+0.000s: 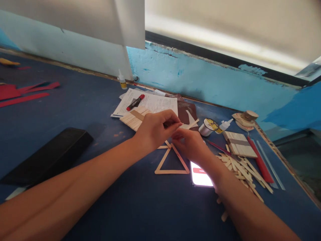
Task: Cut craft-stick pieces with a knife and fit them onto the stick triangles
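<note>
Both hands meet above a triangle of wooden craft sticks [173, 171] lying on the dark blue table [140, 204]. My left hand [159, 129] has its thumb and fingertips pressed together; whatever is between them is too small to make out. Just below and to the right, my right hand [188, 142] is also pinched closed, its fingertips partly covered, and its hold cannot be made out. More stick ends show at the triangle's top, partly behind the fingers. A lit phone [202, 177] lies beside the triangle, partly under my right wrist.
Behind the hands are papers [160, 103], a red-capped marker [135, 102] and a stick bundle [131, 122]. Rightward stand a thread spool [208, 127] and glue bottle [224, 126], near loose sticks [247, 174] and another bundle [239, 144]. A black case [50, 157] lies left.
</note>
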